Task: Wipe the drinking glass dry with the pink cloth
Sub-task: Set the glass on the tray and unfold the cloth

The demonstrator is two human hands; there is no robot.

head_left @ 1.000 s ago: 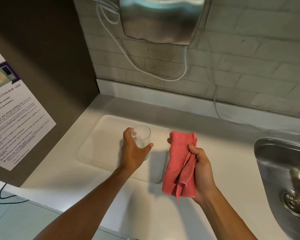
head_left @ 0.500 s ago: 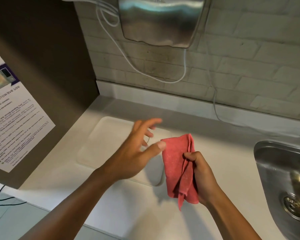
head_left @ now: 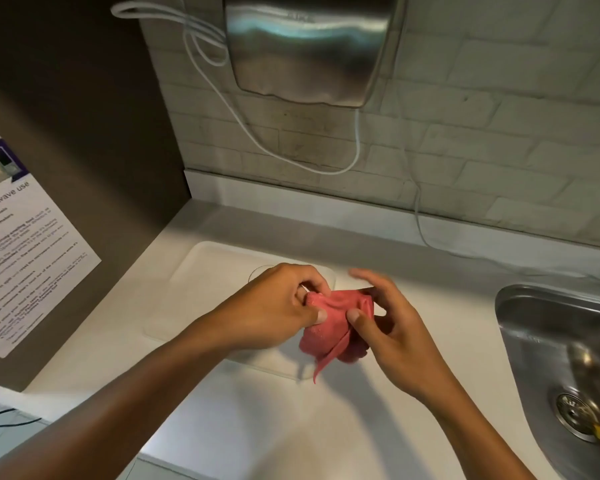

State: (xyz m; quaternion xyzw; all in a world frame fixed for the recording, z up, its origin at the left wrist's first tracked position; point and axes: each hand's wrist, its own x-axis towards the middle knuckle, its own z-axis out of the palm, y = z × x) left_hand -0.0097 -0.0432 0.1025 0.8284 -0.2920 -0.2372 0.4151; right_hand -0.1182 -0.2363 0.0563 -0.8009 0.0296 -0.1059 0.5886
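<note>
You are pinching the crumpled pink cloth [head_left: 333,327] with both your left hand [head_left: 274,306] and right hand [head_left: 385,327], fingers clamped on its folds. The clear drinking glass [head_left: 260,271] is standing just behind your left hand on the white tray [head_left: 205,271]. Spreading the cloth flat first should help.

Tray [head_left: 201,271] left of sink [head_left: 520,317]

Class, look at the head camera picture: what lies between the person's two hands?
In the head view, the pink cloth bridges left hand and right hand; both pinch it above the white tray.
</note>
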